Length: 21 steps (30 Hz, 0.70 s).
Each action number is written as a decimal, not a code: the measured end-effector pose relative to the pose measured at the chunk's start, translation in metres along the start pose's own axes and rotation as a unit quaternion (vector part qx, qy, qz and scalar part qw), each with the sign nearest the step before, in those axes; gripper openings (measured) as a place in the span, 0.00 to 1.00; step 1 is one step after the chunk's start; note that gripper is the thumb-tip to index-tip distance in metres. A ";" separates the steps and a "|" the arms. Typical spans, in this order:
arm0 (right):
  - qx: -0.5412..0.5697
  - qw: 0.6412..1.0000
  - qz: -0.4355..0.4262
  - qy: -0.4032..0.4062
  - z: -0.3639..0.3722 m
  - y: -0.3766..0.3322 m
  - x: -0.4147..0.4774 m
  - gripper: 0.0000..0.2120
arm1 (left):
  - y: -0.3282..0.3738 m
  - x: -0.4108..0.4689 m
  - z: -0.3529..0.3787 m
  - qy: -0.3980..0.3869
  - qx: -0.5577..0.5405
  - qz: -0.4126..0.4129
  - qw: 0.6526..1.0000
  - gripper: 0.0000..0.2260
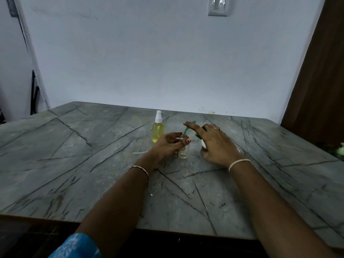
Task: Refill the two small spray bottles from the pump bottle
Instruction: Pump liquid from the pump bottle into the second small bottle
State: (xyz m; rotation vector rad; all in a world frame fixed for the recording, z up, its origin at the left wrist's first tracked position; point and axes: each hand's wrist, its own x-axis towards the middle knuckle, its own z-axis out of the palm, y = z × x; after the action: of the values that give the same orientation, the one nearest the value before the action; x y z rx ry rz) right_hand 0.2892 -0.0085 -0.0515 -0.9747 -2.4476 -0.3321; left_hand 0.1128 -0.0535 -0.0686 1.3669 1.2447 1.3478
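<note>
Near bench (pixel 93 146) middle: clear spray bottle (pixel 183 151) upright, uncapped, pinched at neck by left hand (pixel 167 146). Pump bottle (pixel 203 145) just right, green spout (pixel 186 129) slanting to its mouth; right hand (pixel 216 144) wrapped round, forefinger straight.

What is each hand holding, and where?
Left hand pinches the small clear bottle near its neck; right hand grips the pump bottle at its green head.

no readable text, no label, brand or number legible on any bottle, wall or table
</note>
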 end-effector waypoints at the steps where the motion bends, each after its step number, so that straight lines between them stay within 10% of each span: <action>1: 0.010 1.000 0.003 -0.015 -0.002 0.002 0.000 0.47 | 0.000 0.000 0.000 -0.002 0.001 0.000 1.000 0.10; 9: 0.027 0.999 0.009 -0.030 -0.005 0.001 0.000 0.58 | -0.002 0.003 -0.003 -0.004 0.020 -0.002 1.000 0.17; 21: -0.037 0.998 0.031 0.042 0.003 -0.007 0.007 0.42 | -0.002 0.002 -0.002 0.010 0.026 -0.004 1.000 0.23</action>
State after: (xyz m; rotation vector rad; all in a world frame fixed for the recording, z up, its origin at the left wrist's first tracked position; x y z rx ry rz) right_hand 0.2785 -0.0084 -0.0511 -1.0428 -2.3394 -0.4358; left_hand 0.1101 -0.0515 -0.0701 1.3864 1.3061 1.3348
